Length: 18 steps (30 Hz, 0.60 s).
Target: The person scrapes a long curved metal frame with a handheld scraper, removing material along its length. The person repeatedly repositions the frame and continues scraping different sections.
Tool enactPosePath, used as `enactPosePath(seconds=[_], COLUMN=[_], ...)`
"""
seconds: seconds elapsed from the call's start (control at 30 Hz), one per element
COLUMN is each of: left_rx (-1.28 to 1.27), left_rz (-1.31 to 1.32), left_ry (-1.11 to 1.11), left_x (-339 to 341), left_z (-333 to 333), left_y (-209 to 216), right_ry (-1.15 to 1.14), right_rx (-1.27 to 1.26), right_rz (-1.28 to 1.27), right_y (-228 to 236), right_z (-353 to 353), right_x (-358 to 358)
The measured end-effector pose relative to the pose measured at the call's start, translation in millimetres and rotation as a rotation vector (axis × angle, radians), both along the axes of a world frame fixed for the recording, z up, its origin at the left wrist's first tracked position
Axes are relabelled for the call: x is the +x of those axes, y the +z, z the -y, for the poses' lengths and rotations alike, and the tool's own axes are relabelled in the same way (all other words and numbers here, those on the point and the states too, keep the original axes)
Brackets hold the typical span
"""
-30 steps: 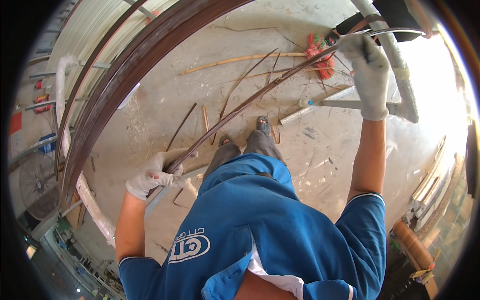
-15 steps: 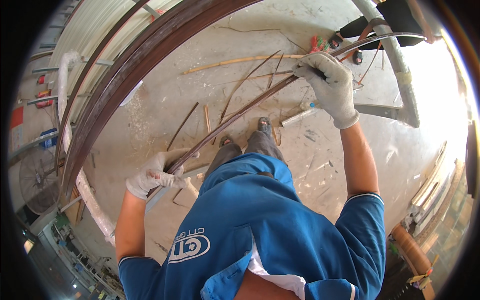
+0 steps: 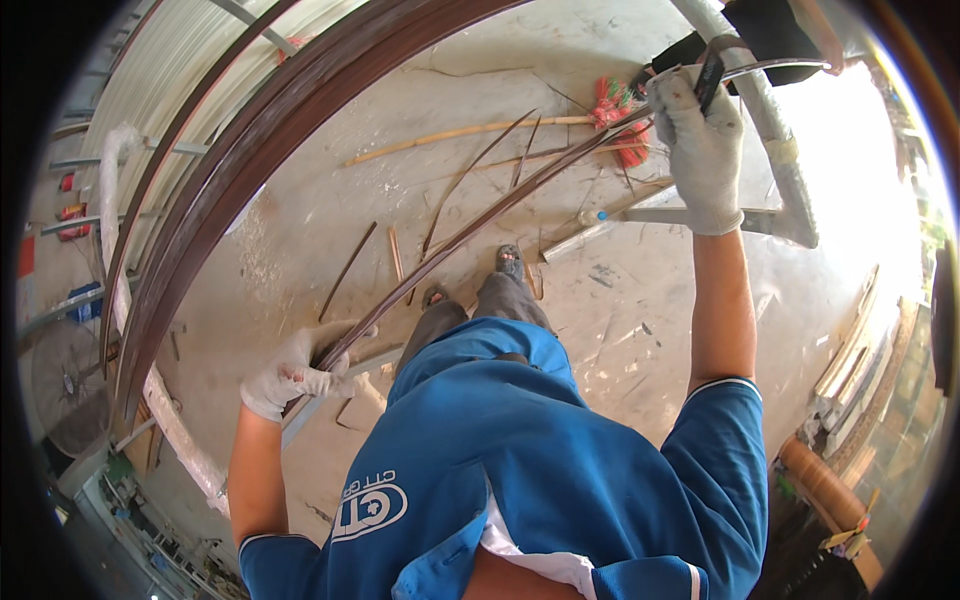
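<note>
A: Hands, quick?
B: My left hand [image 3: 295,372] is low, glove closed around the near end of a long thin dark strip [image 3: 470,235]. My right hand [image 3: 703,150] is up high, fingers wrapped round the far end of it, next to a grey metal pipe [image 3: 775,150].

A: Where's the strip run?
B: Diagonally between both hands, over my feet, bowed a bit, off the concrete floor [image 3: 300,230].

A: How far along?
B: I'd say midway through handling this one piece. It's lifted and gripped at both ends, but it isn't laid with anything. A stack of big curved brown strips [image 3: 215,200] sits to my left, well apart from the one I'm holding.

A: What's left lying around?
B: Several loose thin slats [image 3: 348,272] on the floor, a broom [image 3: 480,132] with a pale stick and red bristles, and offcuts near my feet. So more pieces look untouched; can't tell how many are done
</note>
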<state>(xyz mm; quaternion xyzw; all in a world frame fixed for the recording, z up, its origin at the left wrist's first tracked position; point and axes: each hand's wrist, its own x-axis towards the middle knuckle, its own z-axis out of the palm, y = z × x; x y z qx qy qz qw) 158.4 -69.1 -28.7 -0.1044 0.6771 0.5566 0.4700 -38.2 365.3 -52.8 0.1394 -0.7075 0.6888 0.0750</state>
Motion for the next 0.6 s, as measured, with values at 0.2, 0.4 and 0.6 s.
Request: enactPosePath(seconds=[0.2,0.4,0.6], left_rx=[-0.015,-0.022,0.007], left_rz=[0.017,0.007,0.024], left_ry=[-0.003,0.007,0.010], left_x=[0.3,-0.9,-0.8], left_z=[-2.2,-1.2,2.6], left_y=[-5.2,-2.9,-1.4], right_ry=[-0.729,-0.184,0.380], right_rx=[-0.239,0.329,0.528], right_rz=[-0.119,-0.058,0.093], right_y=[116.0,96.9,31.9], right_z=[-58.7,-69.2,-17.1], right_x=[-18.8,-4.9,41.2])
